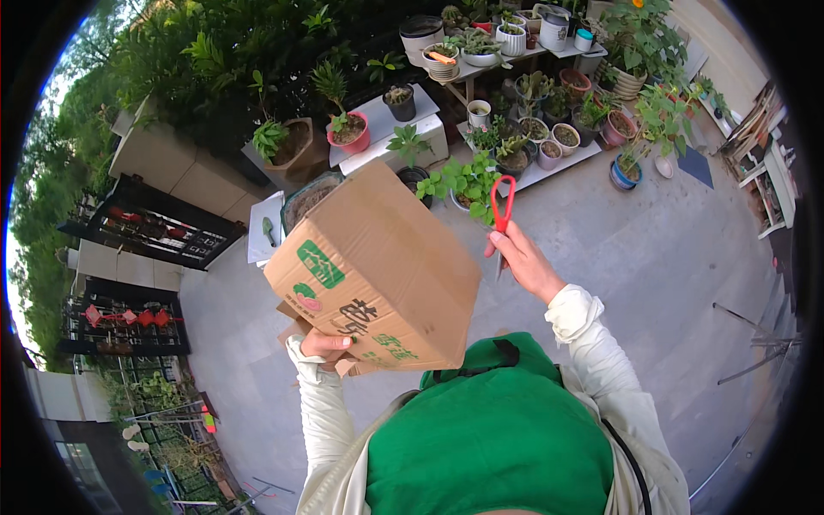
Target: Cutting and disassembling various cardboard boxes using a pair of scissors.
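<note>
Cardboard box held up in one hand, red scissors in the other, above a paved yard.

The left hand (pixel 324 344) grips the cardboard box (pixel 375 270) from below at its lower corner, fingers clenched on the edge; the box is tilted, raised in front of the chest. The right hand (pixel 525 262) is closed around the scissors (pixel 502 215), red handles up, just beside the right edge of the box; the blades are mostly hidden. For a clean cut, I judge the box needs a firmer, steadier hold, with the left fingers well away from the blades. Potted plants (pixel 532 137) stand on low shelves behind.
</note>
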`<state>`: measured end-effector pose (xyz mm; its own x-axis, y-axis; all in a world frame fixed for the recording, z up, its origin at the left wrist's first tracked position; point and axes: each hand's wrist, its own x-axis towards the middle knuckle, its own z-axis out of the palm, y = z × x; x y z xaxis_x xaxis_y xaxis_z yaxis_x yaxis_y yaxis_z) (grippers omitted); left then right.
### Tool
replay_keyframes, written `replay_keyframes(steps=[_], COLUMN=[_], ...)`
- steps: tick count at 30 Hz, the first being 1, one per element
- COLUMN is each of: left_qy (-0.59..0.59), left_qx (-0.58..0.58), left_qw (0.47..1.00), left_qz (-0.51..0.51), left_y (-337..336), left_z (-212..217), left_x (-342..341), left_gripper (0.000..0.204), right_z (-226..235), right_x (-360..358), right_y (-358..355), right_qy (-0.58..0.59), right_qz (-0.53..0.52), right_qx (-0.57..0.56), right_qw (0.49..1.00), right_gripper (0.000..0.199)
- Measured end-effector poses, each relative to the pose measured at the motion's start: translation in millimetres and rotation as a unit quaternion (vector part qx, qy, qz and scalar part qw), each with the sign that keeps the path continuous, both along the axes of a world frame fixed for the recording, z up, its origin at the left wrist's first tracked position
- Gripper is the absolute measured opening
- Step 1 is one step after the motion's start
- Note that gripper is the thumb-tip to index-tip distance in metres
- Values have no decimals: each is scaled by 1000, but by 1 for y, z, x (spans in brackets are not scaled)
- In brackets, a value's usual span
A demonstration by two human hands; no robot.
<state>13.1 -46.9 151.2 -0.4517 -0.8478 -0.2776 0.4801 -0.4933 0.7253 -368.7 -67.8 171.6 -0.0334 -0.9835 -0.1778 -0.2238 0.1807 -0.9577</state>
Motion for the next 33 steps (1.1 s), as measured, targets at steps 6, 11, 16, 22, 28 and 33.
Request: replay_keyframes(steps=[6,11,16,22,28,33], left_qy=[44,40,30,41,36,33], left_qx=[16,25,12,-7,-9,-16], left_qw=[998,998,999,999,999,997], left_qz=[-33,-31,-25,-9,-39,-64], left_y=[22,37,43,45,42,40], left_z=[-12,-15,-11,-10,-7,-3], left_x=[6,12,17,17,18,15], left_gripper=[82,83,84,84,82,80], right_z=[49,68,74,80,84,92], right_x=[49,85,99,106,105,101], right_y=[-16,-31,-31,-30,-31,-30], right_qy=[137,334,361,378,394,415], right_qz=[82,39,38,27,29,53], right_qx=[-152,-225,-242,-266,-266,-267], right_qw=[975,914,900,886,879,868], right_gripper=[22,24,24,22,22,23])
